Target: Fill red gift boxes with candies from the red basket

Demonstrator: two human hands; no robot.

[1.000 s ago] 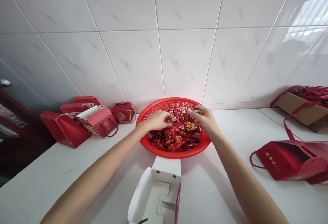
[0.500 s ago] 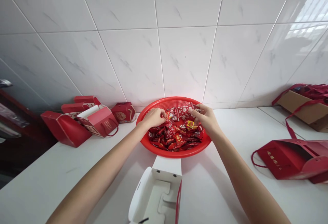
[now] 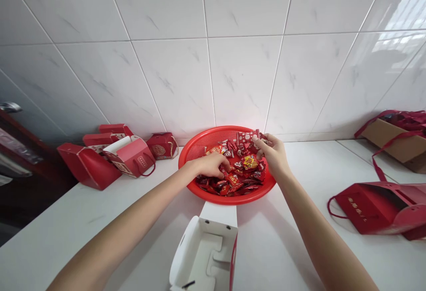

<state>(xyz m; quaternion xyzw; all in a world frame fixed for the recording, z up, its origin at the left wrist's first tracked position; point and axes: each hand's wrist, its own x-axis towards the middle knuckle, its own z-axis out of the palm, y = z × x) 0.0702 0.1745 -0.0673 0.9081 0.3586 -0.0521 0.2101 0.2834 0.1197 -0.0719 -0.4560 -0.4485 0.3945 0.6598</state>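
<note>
A red plastic basket (image 3: 196, 149) with perforated sides holds a pile of wrapped candies (image 3: 234, 182), mostly red, with a yellow one (image 3: 249, 162) among them. My left hand (image 3: 213, 165) is down inside the basket at its left, fingers curled and closed on a red wrapped candy; the fingertips are partly hidden. At the right rim, my right hand (image 3: 272, 151) pinches a red candy packet with white dots (image 3: 245, 137), raised above the pile. In front of the basket an open gift box (image 3: 203, 251), white inside, stands with its flap toward the basket.
Several red gift boxes (image 3: 88, 164) stand at the left, with a small closed red box (image 3: 162, 145) beside them. To the right lie red handled boxes (image 3: 366, 206) and a cardboard carton (image 3: 389, 138) with dark red ribbon. A tiled wall (image 3: 242, 78) rises behind the white counter (image 3: 299, 171).
My left hand has moved right and toward me, deeper over the candies. My right hand has shifted slightly right, lifting the dotted packet higher.
</note>
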